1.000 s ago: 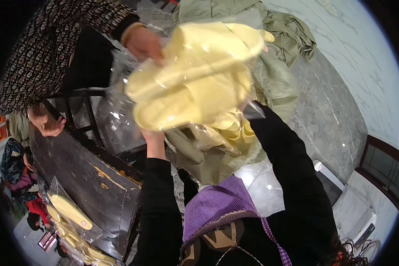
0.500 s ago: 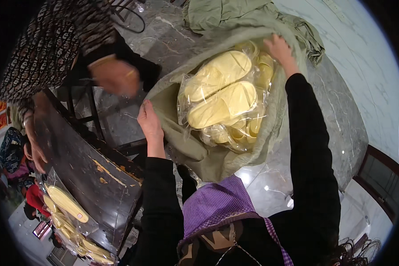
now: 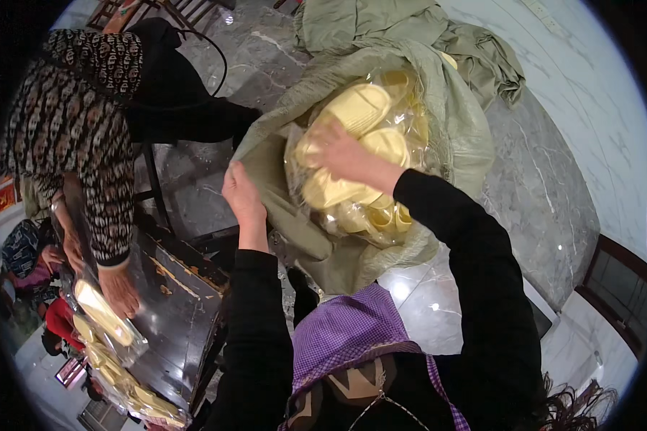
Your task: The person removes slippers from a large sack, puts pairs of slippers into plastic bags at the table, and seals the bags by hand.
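A large grey-green woven sack point(image 3: 461, 129) stands with its mouth spread wide in front of me. Inside it lie several pale yellow slippers point(image 3: 363, 106) in clear plastic bags. My left hand point(image 3: 243, 194) is closed on the sack's left rim. Over the upper slippers reaches my right hand point(image 3: 340, 152), fingers spread, lying on or just above the plastic; motion blurs it slightly, and it covers part of the slippers.
At left, a co-worker's hand point(image 3: 119, 289) is at a bagged slipper point(image 3: 102, 312) on a worn dark table point(image 3: 176, 316). More bagged yellow slippers point(image 3: 133, 391) lie along its edge. Folded green cloth point(image 3: 370, 21) lies beyond the sack, on grey marbled floor.
My right hand has left the sack's far right rim and moved left and nearer, onto the slippers. My left hand stays put. The co-worker's blurred hand has moved down to the table.
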A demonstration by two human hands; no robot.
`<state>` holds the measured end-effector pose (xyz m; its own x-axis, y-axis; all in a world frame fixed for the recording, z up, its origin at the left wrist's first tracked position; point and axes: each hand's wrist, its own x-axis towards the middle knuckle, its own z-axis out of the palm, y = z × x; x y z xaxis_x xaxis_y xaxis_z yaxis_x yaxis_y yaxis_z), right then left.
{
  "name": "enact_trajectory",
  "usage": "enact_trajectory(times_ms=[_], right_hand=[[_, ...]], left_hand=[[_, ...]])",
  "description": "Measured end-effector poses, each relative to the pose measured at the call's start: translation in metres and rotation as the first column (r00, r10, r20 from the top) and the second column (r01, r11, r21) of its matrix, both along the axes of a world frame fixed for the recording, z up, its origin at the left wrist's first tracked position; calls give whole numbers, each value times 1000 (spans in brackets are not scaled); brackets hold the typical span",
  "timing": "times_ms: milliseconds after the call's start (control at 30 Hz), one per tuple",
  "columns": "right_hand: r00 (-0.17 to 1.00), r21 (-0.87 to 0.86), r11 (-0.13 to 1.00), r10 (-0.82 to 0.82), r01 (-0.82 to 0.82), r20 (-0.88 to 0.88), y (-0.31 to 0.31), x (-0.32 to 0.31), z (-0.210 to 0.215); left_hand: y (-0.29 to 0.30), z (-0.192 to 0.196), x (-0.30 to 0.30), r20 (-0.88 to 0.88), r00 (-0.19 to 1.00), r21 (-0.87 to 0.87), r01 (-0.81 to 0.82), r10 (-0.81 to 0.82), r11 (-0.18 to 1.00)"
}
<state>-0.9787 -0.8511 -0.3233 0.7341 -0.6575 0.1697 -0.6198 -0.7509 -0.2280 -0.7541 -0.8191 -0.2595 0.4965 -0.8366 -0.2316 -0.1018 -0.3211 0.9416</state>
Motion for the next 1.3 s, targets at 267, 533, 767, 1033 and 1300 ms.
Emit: enact_trajectory(times_ms=[267, 533, 767, 1033, 1300], right_hand=[[796, -7, 826, -545, 564, -263, -81, -156, -44], [767, -89, 766, -641, 637, -25, -9, -269, -93], [736, 293, 700, -676, 652, -25, 89, -229, -64], [707, 568, 639, -694, 519, 134, 216, -102, 17], [692, 557, 801, -531, 221, 489, 243, 134, 155]], left_hand=[[14, -14, 22, -121, 982, -41, -151, 145, 988], [24, -6, -10, 351, 897, -10, 289, -267, 957], [66, 65, -25, 401, 811, 288, 331, -427, 899], [206, 126, 5, 527, 623, -23, 690, -578, 724], [324, 174, 154, 594, 741, -183, 504, -314, 844]])
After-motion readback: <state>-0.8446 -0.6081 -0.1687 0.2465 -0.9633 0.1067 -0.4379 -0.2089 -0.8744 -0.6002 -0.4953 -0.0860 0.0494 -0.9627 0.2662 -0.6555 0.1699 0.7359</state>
